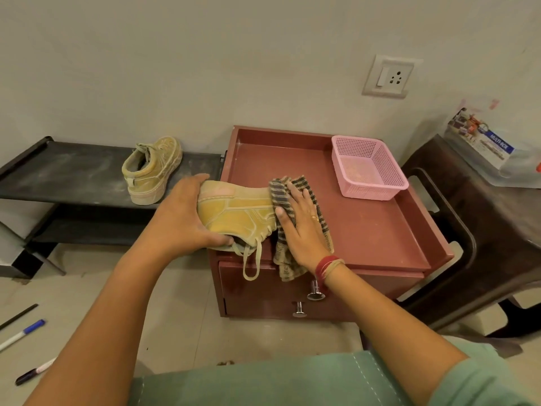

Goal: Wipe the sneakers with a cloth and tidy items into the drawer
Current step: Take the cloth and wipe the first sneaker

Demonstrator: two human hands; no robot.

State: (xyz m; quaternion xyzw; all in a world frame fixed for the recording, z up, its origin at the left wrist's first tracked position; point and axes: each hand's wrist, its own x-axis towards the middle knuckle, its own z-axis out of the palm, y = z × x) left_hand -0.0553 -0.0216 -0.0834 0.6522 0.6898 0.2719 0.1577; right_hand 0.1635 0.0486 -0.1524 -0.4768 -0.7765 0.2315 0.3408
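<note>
The red-brown cabinet (377, 232) carries the work, and its top drawer (366, 284) is closed, so the tidying half looks not yet begun. On the black rack (73, 174) to the left stands the second sneaker (150, 171), pale marks showing on its side; I judge it awaits its turn. The held sneaker (238, 213) lies on its side at the cabinet's front left corner, laces hanging over the edge. A pink basket (367, 171) sits at the back right of the top. The striped cloth (278, 190) drapes over the shoe's toe end. The left hand (181, 213) grasps the sneaker at its heel, thumb at the opening; the right hand (303, 228) presses the cloth flat with straight fingers. Pens (25, 332) lie on the floor, probably for the drawer. Wiping seems midway, on the first shoe
</note>
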